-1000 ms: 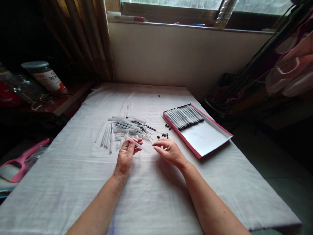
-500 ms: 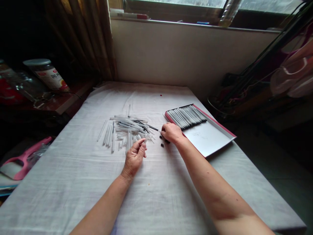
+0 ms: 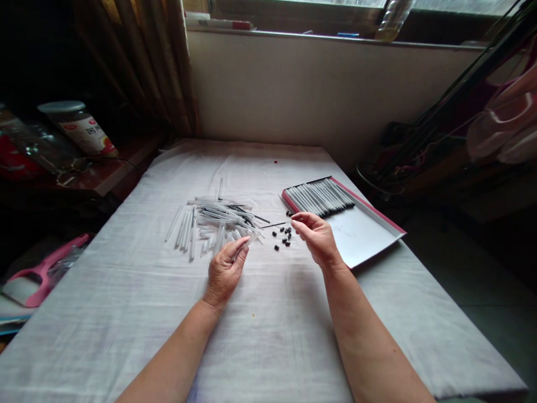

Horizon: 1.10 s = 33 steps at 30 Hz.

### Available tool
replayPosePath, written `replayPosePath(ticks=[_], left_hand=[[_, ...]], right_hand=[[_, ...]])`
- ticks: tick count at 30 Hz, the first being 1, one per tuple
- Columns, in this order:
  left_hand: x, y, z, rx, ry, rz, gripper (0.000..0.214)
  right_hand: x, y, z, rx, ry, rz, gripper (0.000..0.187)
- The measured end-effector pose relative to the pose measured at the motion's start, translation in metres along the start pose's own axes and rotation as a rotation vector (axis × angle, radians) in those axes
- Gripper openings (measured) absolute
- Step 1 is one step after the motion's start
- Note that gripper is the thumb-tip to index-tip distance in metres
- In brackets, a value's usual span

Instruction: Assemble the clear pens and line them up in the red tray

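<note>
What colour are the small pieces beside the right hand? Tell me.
The small pieces are black, clearest in head view.

Bare hands (image 3: pixel 225 270) and bare forearms (image 3: pixel 364 319)

Loose tubes (image 3: pixel 183 230) show cloudy white; the small pieces (image 3: pixel 276 247) — solid black. The slim rod (image 3: pixel 272 225) runs black, then pale. The tray (image 3: pixel 361 235) is white inside, pinkish red along two sides — the curtain (image 3: pixel 155 67) brown, the worktop cloth (image 3: pixel 146 313) greyish white.
</note>
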<state>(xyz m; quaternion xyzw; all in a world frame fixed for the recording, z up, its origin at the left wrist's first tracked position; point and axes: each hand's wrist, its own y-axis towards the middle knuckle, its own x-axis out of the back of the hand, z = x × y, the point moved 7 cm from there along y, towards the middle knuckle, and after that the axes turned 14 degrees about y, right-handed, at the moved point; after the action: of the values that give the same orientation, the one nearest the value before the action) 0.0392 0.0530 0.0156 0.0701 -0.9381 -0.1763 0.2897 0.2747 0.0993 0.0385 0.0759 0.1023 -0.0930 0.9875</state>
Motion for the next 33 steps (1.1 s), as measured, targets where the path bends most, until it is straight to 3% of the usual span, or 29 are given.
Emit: replayPosePath(ticks=[3,6,13,21,28,33], left_hand=[[0.001,0.001,-0.001,-0.041,0.084,-0.008,0.027],[0.001,0.001,-0.002,-0.061,0.135,-0.005,0.027],[0.001,0.000,-0.005,-0.092,0.173,0.005,0.026],[-0.001,-0.003,-0.011,-0.135,0.239,0.030,0.026],[-0.006,-0.007,-0.016,-0.148,0.275,0.087,0.023],[-0.006,-0.007,-0.012,-0.074,0.256,0.092,0.017]], right_hand=[[0.005,-0.006,-0.003,-0.068,0.214,-0.074,0.029],[0.009,-0.010,-0.001,-0.039,0.277,-0.105,0.031],[0.011,-0.012,0.002,-0.020,0.301,-0.105,0.032],[0.006,-0.013,0.001,-0.003,0.158,-0.051,0.033],[-0.024,-0.024,-0.009,-0.077,-0.031,0.226,0.030],[-0.047,-0.035,-0.020,-0.036,-0.084,0.377,0.032]])
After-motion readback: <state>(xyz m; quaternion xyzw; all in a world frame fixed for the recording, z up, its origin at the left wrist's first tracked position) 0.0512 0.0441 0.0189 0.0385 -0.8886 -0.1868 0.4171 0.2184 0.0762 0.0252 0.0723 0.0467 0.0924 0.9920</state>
